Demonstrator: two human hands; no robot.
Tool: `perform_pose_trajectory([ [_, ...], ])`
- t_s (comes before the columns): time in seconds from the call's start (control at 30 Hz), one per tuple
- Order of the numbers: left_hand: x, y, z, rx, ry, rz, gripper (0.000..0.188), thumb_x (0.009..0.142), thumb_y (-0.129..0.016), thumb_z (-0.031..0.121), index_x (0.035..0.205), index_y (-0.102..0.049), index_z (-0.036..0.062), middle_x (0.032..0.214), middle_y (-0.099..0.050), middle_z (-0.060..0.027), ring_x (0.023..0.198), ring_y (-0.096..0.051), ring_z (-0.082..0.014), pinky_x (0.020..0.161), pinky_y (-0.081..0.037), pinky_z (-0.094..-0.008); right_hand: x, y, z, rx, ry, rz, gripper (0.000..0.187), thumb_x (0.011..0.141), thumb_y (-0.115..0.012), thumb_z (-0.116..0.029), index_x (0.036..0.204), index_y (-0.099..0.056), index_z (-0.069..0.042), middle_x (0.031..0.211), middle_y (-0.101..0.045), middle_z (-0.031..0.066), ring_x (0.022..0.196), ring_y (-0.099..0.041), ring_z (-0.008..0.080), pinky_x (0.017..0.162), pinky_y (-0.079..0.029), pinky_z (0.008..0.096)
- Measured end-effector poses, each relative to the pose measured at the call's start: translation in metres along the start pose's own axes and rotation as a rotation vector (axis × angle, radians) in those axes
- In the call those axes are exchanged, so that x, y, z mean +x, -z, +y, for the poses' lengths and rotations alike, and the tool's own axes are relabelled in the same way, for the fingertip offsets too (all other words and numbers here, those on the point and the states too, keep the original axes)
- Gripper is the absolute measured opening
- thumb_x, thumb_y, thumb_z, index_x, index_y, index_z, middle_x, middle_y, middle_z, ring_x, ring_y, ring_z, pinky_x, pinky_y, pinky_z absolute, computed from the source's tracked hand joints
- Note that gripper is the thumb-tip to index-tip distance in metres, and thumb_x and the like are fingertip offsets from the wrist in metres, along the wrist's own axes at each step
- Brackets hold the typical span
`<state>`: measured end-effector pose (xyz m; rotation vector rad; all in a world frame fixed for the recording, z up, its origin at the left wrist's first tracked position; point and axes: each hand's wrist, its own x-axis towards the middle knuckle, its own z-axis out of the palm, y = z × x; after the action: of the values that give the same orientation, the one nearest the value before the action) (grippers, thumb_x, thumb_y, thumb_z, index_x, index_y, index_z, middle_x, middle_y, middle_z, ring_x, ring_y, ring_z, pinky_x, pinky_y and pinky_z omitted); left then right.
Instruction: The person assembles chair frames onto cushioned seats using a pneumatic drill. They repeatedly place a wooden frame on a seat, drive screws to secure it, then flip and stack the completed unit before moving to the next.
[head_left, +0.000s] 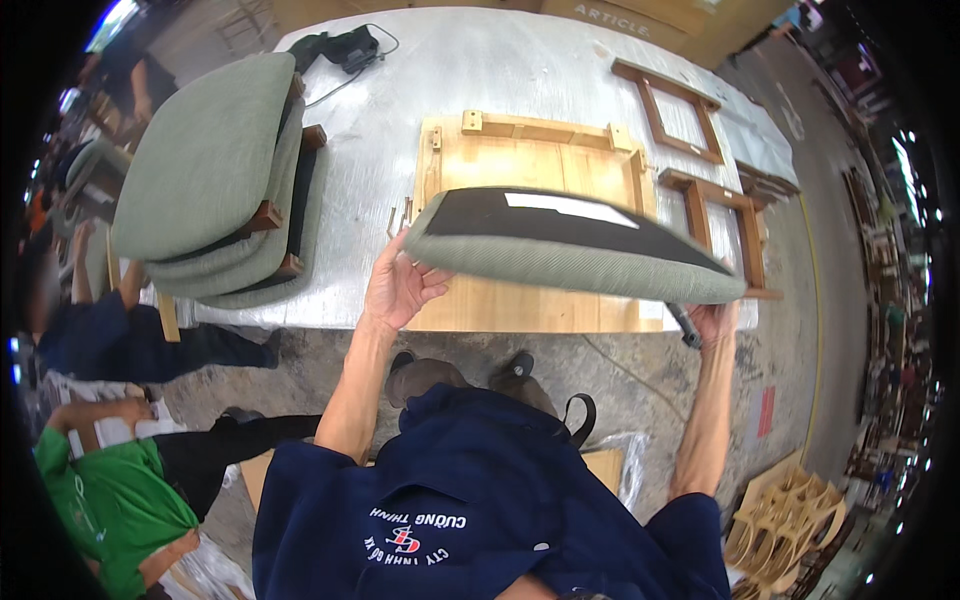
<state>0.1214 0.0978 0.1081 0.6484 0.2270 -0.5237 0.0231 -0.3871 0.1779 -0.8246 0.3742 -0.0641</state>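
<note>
The left hand (398,285) grips one end of a grey-green, ribbed-fabric seat cushion (570,265), the right hand (716,322) the other, beside a dark rod-shaped object (684,324). The cushion is held above a pale, railed wooden board (540,312); a white rectangular label (570,209), any print unreadable, marks its black underside. Beyond, a brown cardboard box (660,35) carries pale lettering, its contents hidden.

Furniture workshop, stacked upholstered seats (205,160), wooden frames (668,83)

White lettering (440,521) and red emblem (403,541) on navy shirt (480,470), pale capitals (612,19) on cardboard box (690,35)
</note>
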Motion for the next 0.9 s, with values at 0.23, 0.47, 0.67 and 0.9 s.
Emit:
perform_pose_trajectory([
  [0.23, -0.004, -0.031, -0.029, -0.098, -0.084, 0.16, 0.076, 0.102, -0.046, 0.06, 0.145, -0.046, -0.0024, 0.138, -0.061, -0.0212, 0.122, -0.063, -0.0351, 0.107, -0.047, -0.0506, 0.032, 0.049, 0.067, -0.295, -0.06, 0.148, 0.081, 0.086, -0.08, -0.025, 0.154, -0.043, -0.002, 0.151, -0.05, 0.0188, 0.138, -0.048, 0.0292, 0.115, -0.039, 0.0397],
  [0.47, 0.008, -0.005, -0.121, 0.426, 0.114, 0.276, 0.076, 0.106, -0.041, 0.059, 0.144, -0.045, -0.0064, 0.13, -0.063, -0.0288, 0.115, -0.067, -0.0399, 0.096, -0.057, -0.0492, 0.104, 0.096, 0.086, -0.712, 0.379, 0.581, 0.062, 0.086, -0.074, -0.002, 0.144, -0.053, -0.001, 0.132, -0.06, 0.0198, 0.111, -0.065, 0.0244, 0.083, -0.058, 0.0342],
  [0.67, 0.009, 0.037, -0.179, 0.74, 0.498, 0.504, 0.09, 0.103, -0.038, 0.068, 0.143, -0.045, -0.0125, 0.131, -0.063, -0.0293, 0.113, -0.068, -0.0384, 0.094, -0.057, -0.0458, 0.068, 0.092, 0.104, -1.503, 0.653, 0.109, 0.055, 0.081, -0.081, -0.017, 0.13, -0.062, -0.002, 0.124, -0.06, 0.0219, 0.113, -0.06, 0.0397, 0.097, -0.05, 0.045],
  [0.9, 0.027, 0.003, -0.162, 1.263, 0.507, 0.323, 0.081, 0.096, -0.052, 0.071, 0.117, -0.07, -0.0056, 0.1, -0.076, -0.0194, 0.099, -0.071, -0.0265, 0.089, -0.053, -0.0404, 0.082, 0.059, 0.128, -2.036, 0.339, -0.164, 0.072, 0.078, -0.085, -0.035, 0.137, -0.06, -0.001, 0.142, -0.052, 0.0287, 0.126, -0.053, 0.0449, 0.107, -0.045, 0.0506],
])
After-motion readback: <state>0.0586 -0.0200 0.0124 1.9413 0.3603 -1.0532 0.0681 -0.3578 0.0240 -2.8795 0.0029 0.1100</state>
